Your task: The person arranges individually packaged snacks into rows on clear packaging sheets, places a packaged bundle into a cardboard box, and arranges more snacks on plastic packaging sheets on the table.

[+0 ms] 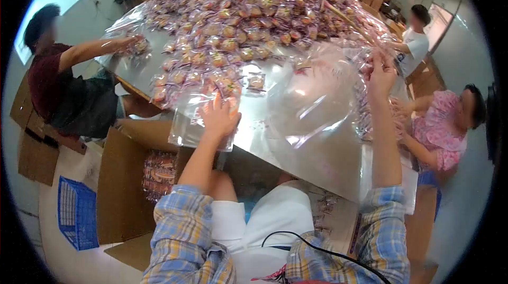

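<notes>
My left hand (219, 118) lies with its fingers spread on a clear plastic bag (182, 133) at the table's near edge. Orange and purple show under and around those fingers. My right hand (382, 75) is raised on the right, its fingers closed on the upper part of a large clear plastic bag (312, 99), which billows over the metal table (248, 149). Just left of this bag lies a single small wrapped packet (256, 82). Beyond both hands spreads a big heap of small wrapped packets (238, 14), with clear and purple wrapping.
An open cardboard box (121, 189) holding packets stands below on the left, beside a blue crate (76, 212). Co-workers stand around the table: one in a dark red shirt (50, 83), one in pink (442, 125), one in white (415, 43). A black cable (328, 252) crosses my lap.
</notes>
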`<action>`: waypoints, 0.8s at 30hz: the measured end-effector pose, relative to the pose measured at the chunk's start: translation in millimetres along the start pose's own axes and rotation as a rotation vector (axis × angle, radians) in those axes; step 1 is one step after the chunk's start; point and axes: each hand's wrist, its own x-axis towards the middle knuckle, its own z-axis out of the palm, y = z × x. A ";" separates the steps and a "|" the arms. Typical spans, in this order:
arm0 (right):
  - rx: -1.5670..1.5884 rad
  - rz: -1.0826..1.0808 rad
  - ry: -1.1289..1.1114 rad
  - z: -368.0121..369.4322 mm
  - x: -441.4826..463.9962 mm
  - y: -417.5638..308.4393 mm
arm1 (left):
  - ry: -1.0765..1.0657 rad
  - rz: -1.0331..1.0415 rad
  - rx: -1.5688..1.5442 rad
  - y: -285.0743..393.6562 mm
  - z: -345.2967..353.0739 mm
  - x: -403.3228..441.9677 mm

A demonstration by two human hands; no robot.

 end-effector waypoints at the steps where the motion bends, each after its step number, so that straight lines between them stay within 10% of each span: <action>1: -0.046 0.039 -0.027 -13.8 2.5 7.0 | 0.038 0.040 0.028 -1.7 2.8 4.2; 13: -0.113 0.161 -0.543 -38.5 -0.8 -83.5 | 0.704 0.755 -0.603 145.3 -87.9 -12.3; 17: -0.226 0.078 -1.116 -33.8 22.3 -131.0 | 0.707 0.893 -0.789 183.9 -168.1 -9.1; 19: -0.235 0.021 -1.329 -24.0 32.6 -140.6 | 0.309 0.902 -0.900 192.1 -188.8 -13.5; 21: -0.443 -0.087 -1.332 -10.6 42.4 -155.0 | -0.191 0.836 -0.889 191.3 -189.2 -6.6; 24: -0.876 -0.906 -0.695 -6.1 41.8 -139.6 | 0.000 0.624 -1.108 177.3 -175.4 -7.4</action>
